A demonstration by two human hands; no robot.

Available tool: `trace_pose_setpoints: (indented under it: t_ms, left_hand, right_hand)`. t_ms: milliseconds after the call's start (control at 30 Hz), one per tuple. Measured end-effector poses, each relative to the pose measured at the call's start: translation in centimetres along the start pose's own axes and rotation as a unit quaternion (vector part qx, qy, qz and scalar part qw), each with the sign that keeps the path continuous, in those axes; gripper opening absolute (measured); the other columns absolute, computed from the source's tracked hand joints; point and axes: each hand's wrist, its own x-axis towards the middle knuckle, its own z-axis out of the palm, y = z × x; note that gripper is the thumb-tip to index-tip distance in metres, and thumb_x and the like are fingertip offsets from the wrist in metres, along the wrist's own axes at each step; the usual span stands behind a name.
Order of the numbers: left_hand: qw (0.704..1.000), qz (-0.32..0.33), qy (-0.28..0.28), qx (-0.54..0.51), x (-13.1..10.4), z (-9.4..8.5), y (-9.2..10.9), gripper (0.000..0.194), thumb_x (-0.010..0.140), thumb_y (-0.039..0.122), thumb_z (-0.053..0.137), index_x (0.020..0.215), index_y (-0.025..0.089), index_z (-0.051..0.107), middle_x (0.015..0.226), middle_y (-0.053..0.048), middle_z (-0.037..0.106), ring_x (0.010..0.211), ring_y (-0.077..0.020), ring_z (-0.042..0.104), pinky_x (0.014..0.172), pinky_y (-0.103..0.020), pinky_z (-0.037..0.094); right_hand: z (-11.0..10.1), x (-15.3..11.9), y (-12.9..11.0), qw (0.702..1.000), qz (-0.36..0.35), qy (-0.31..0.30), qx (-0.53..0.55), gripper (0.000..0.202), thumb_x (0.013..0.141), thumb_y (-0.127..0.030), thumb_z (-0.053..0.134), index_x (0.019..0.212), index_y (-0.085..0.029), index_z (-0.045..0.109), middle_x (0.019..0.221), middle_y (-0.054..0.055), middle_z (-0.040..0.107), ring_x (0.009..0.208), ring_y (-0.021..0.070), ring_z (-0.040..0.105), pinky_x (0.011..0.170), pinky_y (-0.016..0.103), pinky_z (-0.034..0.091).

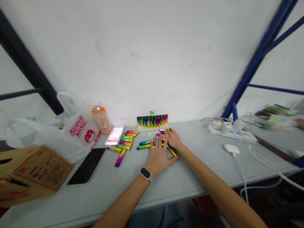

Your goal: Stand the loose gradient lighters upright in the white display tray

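My left hand (158, 157), with a watch on the wrist, lies with its fingers spread over several shiny rainbow-coloured sticks. A blue-and-yellow stick (145, 142) and a green one (143, 146) poke out to its left. Just beyond it, my right hand (172, 138) is bent over the same pile; what its fingers hold, if anything, is hidden. A gold stick (172, 151) shows between the two hands. Behind them, similar sticks (152, 122) stand upright in rows in a white holder (148, 129). More sticks (128, 139) lie flat to the left, a pink-and-yellow one (120, 157) nearest.
On the left are a cardboard box (42, 171), a black phone (87, 166), a white plastic bag (78, 129) and an orange drink bottle (100, 118). To the right, a power strip (244, 135), a white charger (231, 148) and loose cables lie on the table (190, 180).
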Motion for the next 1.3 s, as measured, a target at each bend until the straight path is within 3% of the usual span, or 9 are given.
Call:
trace_pose_setpoints:
  t_ms: [133,267,400,567,700,900,1167,1300]
  left_hand:
    - [0.999,-0.040,0.004,0.023,0.3,-0.6,-2.8,0.097,0.081,0.080,0.043,0.151,0.013,0.035,0.156,-0.020,0.039,0.146,-0.0369,0.032,0.118,-0.059,0.022]
    - [0.998,-0.056,-0.014,0.032,0.7,-1.1,-5.4,0.075,0.091,0.064,0.044,0.148,0.015,0.041,0.156,-0.018,0.040,0.147,-0.0338,0.031,0.119,-0.057,0.023]
    - [0.998,-0.063,-0.014,0.011,1.2,-1.2,-6.4,0.067,0.092,0.057,0.047,0.143,0.014,0.044,0.153,-0.018,0.043,0.146,-0.0341,0.033,0.117,-0.058,0.025]
    - [0.996,-0.058,0.050,-0.039,1.6,-2.4,-7.3,0.037,0.097,0.030,0.041,0.130,0.016,0.052,0.136,-0.013,0.057,0.131,-0.0262,0.048,0.110,-0.046,0.037]
    - [0.992,-0.088,0.075,-0.051,1.9,-3.8,-9.2,0.026,0.093,0.012,0.038,0.106,0.017,0.060,0.106,-0.010,0.064,0.107,-0.0235,0.058,0.098,-0.040,0.046]
    - [0.982,-0.113,0.118,-0.094,1.5,-3.9,-11.0,0.021,0.090,0.008,0.043,0.097,0.018,0.060,0.101,-0.009,0.064,0.104,-0.0242,0.058,0.095,-0.040,0.048]
    - [0.980,-0.105,0.123,-0.118,0.5,-3.9,-10.8,0.015,0.089,0.011,0.047,0.093,0.019,0.059,0.097,-0.008,0.063,0.100,-0.0239,0.058,0.092,-0.040,0.048]
    - [0.972,-0.111,0.151,-0.144,0.7,-3.7,-10.9,0.011,0.090,0.015,0.050,0.093,0.019,0.060,0.097,-0.008,0.063,0.101,-0.0243,0.058,0.095,-0.041,0.048]
  right_hand:
    - [1.1,0.4,-2.3,0.998,-0.007,0.005,0.058,0.049,0.104,-0.037,0.026,0.129,-0.016,0.062,0.141,0.012,0.056,0.136,0.0200,0.043,0.114,0.032,0.029]
    - [1.9,0.7,-4.5,0.996,0.017,0.018,0.083,0.043,0.103,-0.038,0.032,0.126,-0.020,0.063,0.138,0.010,0.057,0.130,0.0199,0.048,0.111,0.033,0.031]
    - [2.1,0.9,-5.4,0.989,0.037,0.070,0.126,0.039,0.099,-0.041,0.039,0.122,-0.022,0.065,0.131,0.010,0.060,0.125,0.0229,0.051,0.108,0.037,0.034]
    - [0.9,0.7,-5.0,0.979,-0.016,0.121,0.161,0.035,0.094,-0.025,0.038,0.111,-0.019,0.068,0.118,0.009,0.063,0.115,0.0213,0.055,0.103,0.036,0.037]
    - [-0.5,-0.3,-5.4,0.994,-0.067,0.058,0.057,0.025,0.088,-0.028,0.053,0.102,-0.022,0.072,0.112,0.009,0.061,0.114,0.0253,0.051,0.100,0.041,0.033]
    - [-1.5,-0.2,-7.7,0.983,-0.143,-0.035,-0.108,0.033,0.084,-0.045,0.062,0.106,-0.022,0.073,0.111,0.013,0.061,0.112,0.0305,0.048,0.096,0.043,0.031]
    - [-1.9,0.9,-9.2,0.959,-0.213,-0.055,-0.178,0.028,0.082,-0.037,0.065,0.098,-0.017,0.075,0.107,0.016,0.064,0.110,0.0318,0.051,0.096,0.042,0.031]
    - [-1.7,1.0,-8.8,0.969,-0.202,-0.043,-0.132,0.023,0.086,-0.035,0.062,0.088,-0.018,0.076,0.102,0.013,0.067,0.108,0.0293,0.054,0.096,0.040,0.032]
